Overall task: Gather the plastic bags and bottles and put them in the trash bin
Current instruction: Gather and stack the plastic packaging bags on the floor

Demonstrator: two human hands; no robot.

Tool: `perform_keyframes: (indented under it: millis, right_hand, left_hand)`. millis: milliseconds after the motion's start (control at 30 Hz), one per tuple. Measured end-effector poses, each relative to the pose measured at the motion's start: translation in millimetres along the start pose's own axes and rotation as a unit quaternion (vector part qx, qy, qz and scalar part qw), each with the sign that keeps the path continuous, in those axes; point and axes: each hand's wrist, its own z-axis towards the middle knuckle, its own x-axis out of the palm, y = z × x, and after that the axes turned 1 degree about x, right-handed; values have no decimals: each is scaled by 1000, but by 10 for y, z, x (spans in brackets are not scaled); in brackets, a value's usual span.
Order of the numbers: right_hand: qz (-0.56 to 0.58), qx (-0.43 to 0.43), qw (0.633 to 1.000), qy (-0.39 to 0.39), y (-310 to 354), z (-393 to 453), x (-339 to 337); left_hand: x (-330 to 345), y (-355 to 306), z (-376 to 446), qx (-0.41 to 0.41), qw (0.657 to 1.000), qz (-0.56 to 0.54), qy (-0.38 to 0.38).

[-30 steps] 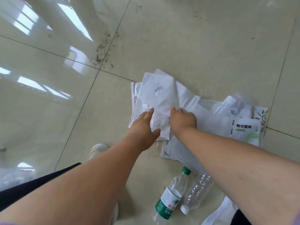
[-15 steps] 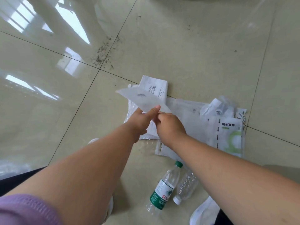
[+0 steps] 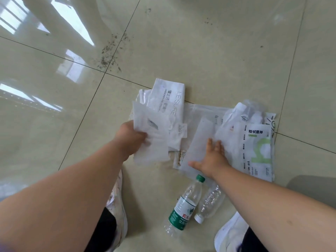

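Several white and clear plastic bags lie in a loose pile on the tiled floor. My left hand (image 3: pixel 131 138) grips a translucent white bag (image 3: pixel 151 133), lifted over a "LEISURE" printed bag (image 3: pixel 174 99). My right hand (image 3: pixel 212 155) lies flat and spread on a frosted bag (image 3: pixel 198 142), beside a bag with green print (image 3: pixel 258 151). Nearer to me lie two empty bottles: one with a green cap and label (image 3: pixel 183 206) and a clear one with a white cap (image 3: pixel 211 202). No trash bin is in view.
My two white shoes (image 3: pixel 118 206) (image 3: pixel 231 231) stand either side of the bottles. Dark specks of dirt (image 3: pixel 109 55) mark the glossy floor beyond the pile. A grey shadow (image 3: pixel 312 184) falls at the right.
Both hands pinched one bag and lifted it. Now my left hand alone holds it, and my right hand has moved right and down onto the frosted bag.
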Motion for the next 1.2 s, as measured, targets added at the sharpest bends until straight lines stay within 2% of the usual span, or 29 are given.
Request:
perform_keyframes:
  millis: [67,100,133,233,300,400,500,567,633,733,867,900,967,1067,1133,1200]
  right_hand:
    - [-51,16,999,9,28,73,157]
    - [-57,21,998,-2,60,88,194]
    - [-57,20,998,-13,85,105,202]
    - [-18,4,998,-61,104,91,40]
    - [39,-2,994,-100,49,73,-140]
    - [135,-50,983,-117,55,12,-430]
    - [226,-135,961,-88,293,-175,-644]
    - [232,-179,954,-66,512,-331,-704]
    - [173,-193,964,-50,725,-431,-650]
    - [-10,-165,986,-23,959,-521,-561]
    - [-219,-55,974,19,1147,-761,-811]
    - [-235,-63,970,17,1159,-754,-873]
    - [-173,-149,974,2,1160,-634,-931]
    - [38,-262,964,31,1164,-487,-927]
    - [126,-260,956,41,1177,-390,-864]
    - [120,-255,959,2,1175,-244,-782]
  left_hand:
    - [-14,12,-57,-4,984,122,128]
    - [0,23,-77,-12,972,171,161]
    - [37,59,-57,-13,970,187,155]
    - [161,81,-28,-51,994,49,79]
    - [215,77,58,-72,997,-4,38]
    - [251,65,157,-78,995,-52,43]
    - [264,-14,79,-77,988,-115,65]
    - [270,-48,6,-76,980,-159,92]
    - [254,-27,-47,-72,972,-191,117]
    - [215,51,-84,-63,976,-173,118]
    - [155,253,79,-32,999,35,20]
    - [138,278,102,-26,997,67,29]
    - [154,302,128,-39,994,20,101]
    - [213,231,70,-93,963,-150,205]
    - [196,156,49,-101,937,-241,233]
    - [137,109,67,-115,922,-288,230]
